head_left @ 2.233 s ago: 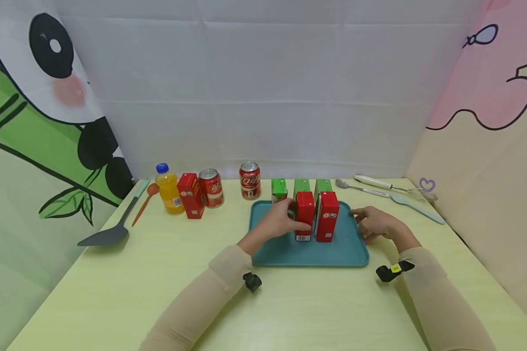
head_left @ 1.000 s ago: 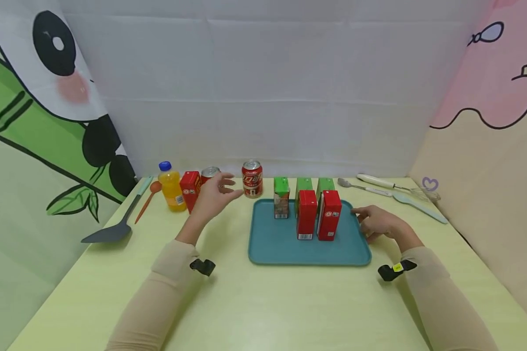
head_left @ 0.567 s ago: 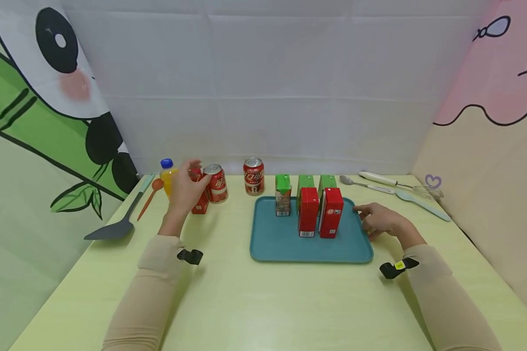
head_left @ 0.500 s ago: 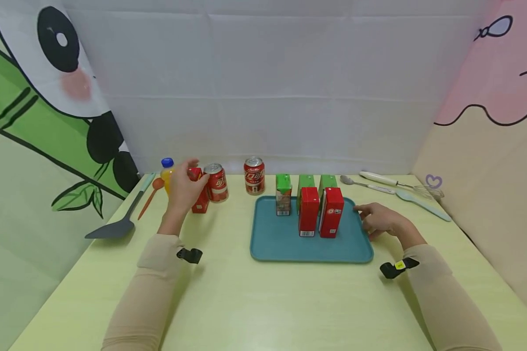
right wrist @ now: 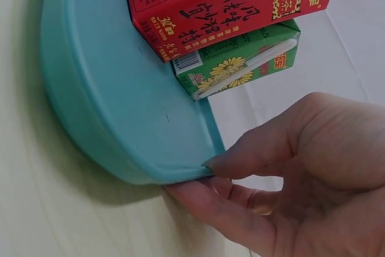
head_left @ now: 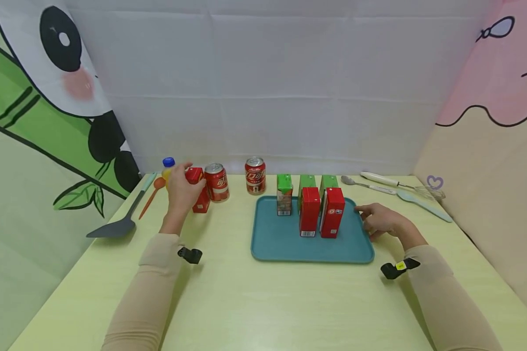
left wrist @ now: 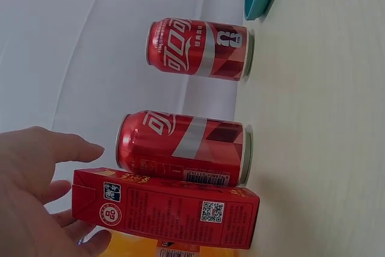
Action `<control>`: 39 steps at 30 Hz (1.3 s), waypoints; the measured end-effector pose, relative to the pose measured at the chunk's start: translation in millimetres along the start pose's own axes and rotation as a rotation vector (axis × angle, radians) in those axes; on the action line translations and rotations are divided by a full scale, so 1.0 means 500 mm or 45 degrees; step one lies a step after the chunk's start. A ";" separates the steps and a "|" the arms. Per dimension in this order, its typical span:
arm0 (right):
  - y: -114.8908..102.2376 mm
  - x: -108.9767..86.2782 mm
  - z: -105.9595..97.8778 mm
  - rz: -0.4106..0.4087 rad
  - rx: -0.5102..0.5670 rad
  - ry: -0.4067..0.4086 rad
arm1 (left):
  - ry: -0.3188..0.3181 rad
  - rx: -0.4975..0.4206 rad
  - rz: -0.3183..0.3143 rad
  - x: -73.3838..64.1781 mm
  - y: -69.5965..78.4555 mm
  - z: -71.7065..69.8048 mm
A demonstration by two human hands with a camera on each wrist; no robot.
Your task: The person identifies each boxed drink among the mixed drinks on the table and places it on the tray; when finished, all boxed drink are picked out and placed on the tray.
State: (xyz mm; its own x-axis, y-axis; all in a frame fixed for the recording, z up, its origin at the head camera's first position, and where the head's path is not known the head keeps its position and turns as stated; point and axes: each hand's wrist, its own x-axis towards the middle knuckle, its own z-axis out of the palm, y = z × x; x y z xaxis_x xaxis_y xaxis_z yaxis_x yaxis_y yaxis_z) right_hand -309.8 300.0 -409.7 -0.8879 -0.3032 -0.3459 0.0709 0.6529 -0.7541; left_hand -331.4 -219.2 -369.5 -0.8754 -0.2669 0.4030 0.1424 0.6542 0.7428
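My left hand [head_left: 182, 192] is around the top of a red drink carton [head_left: 200, 202] standing on the table. In the left wrist view the thumb [left wrist: 84, 148] stands apart from the carton, with the other fingers on its far side. A cola can [head_left: 217, 183] stands close beside that carton, and a second cola can [head_left: 255, 176] is farther right. My right hand [head_left: 379, 219] pinches the right rim of a teal tray [head_left: 272, 246], thumb on top and fingers beneath. On the tray stand two red cartons [head_left: 309, 214] and three green cartons [head_left: 284, 195].
Partly hidden behind my left hand is an orange juice bottle [head_left: 168, 168]. A grey spatula [head_left: 118, 226] and an orange spoon [head_left: 151, 197] lie at the left. At the back right are a spoon [head_left: 364, 185], a whisk [head_left: 386, 180] and a pale green utensil [head_left: 423, 207].
My left hand has left a red carton on the tray and moved left to the red carton beside the can. My right hand stays at the tray rim.
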 end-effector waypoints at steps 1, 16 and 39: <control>0.000 0.000 0.000 0.000 0.001 -0.002 | -0.012 -0.013 -0.012 0.001 -0.002 0.000; 0.007 0.000 -0.003 0.000 0.032 0.003 | -0.208 -0.041 -0.167 0.007 -0.017 -0.010; 0.007 0.001 0.000 -0.008 0.027 0.001 | -0.771 -0.081 -0.166 0.001 -0.010 -0.073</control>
State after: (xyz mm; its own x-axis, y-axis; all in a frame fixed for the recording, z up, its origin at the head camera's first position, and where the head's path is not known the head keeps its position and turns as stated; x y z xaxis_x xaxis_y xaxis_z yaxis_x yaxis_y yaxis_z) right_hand -309.9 302.2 -412.6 -0.8889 -0.3066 -0.3403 0.0747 0.6360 -0.7681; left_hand -315.5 -248.2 -353.5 -0.9914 0.1192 -0.0544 0.0275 0.5950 0.8032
